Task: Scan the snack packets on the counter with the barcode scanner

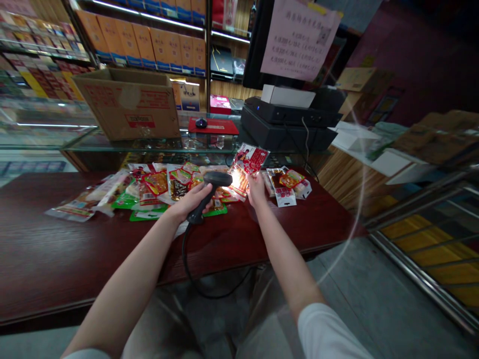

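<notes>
Scanning seems in hand: the left hand (190,201) has its fingers wrapped round the black scanner (218,178), the right hand (256,191) pinches a red-topped packet (250,157) between its fingers, just right of the scanner, and the next move likely calls for a steady aim.

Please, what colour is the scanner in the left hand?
The scanner in the left hand is black, best seen in the head view.

A shop: shelved boxes (142,42), glass counter (45,122), barcode scanner (217,178).
</notes>
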`<state>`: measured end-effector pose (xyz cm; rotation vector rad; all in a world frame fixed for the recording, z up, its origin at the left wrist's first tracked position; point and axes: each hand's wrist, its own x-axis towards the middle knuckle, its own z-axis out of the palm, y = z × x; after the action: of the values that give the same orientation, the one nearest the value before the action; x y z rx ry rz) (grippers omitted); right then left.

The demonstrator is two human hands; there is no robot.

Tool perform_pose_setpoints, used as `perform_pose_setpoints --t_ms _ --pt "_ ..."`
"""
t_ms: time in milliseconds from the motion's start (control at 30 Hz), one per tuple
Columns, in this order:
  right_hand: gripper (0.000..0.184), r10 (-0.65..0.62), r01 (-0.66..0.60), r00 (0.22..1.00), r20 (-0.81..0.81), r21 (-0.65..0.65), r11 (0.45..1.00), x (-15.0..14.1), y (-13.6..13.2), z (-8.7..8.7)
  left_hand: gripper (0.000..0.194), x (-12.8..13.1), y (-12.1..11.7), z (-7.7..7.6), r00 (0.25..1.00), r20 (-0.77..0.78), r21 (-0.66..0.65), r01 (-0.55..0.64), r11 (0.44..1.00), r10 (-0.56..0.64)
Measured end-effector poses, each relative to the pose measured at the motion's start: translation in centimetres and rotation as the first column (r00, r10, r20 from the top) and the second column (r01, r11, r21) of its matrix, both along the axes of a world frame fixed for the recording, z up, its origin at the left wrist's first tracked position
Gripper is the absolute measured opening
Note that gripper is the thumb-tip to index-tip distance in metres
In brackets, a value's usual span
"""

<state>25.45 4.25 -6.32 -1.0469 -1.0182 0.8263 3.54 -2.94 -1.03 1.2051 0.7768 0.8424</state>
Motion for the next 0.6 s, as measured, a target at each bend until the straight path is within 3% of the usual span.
perform_pose_setpoints --t_ms 100,200,300,400,500,600 --pt "0.032 -0.022 0.024 0.996 0.089 -0.013 1.0 0.0 -0.1 0.0 0.054 0.2 -0.1 0.1 1.0 0.013 -0.008 -0.028 1.0 0.028" --pt "0.04 -0.14 0.134 0.942 0.305 0.04 0.99 1.0 -0.3 0.6 0.056 0.1 0.1 0.1 0.992 0.078 -0.029 -0.102 0.994 0.104" --pt "0.052 -0.291 0.304 0.761 0.58 0.078 0.949 3.4 -0.6 2.3 0.053 -0.5 0.5 0.2 0.982 0.117 -0.054 -0.141 0.989 0.146" --pt "0.061 -0.336 0.464 0.566 0.753 0.045 0.884 7.1 -0.9 4.5 0.044 -1.0 1.0 0.4 0.967 0.081 -0.074 -0.236 0.969 0.241" --pt "0.067 -0.299 0.597 0.391 0.87 0.007 0.802 11.0 -1.0 5.7 0.037 -1.7 1.3 1.0 0.922 -0.013 -0.092 -0.387 0.917 0.388" --pt "0.068 -0.212 0.703 0.196 0.957 0.013 0.711 13.6 -0.9 5.7 0.032 -2.8 1.4 1.9 0.88 -0.078 -0.085 -0.474 0.876 0.469"
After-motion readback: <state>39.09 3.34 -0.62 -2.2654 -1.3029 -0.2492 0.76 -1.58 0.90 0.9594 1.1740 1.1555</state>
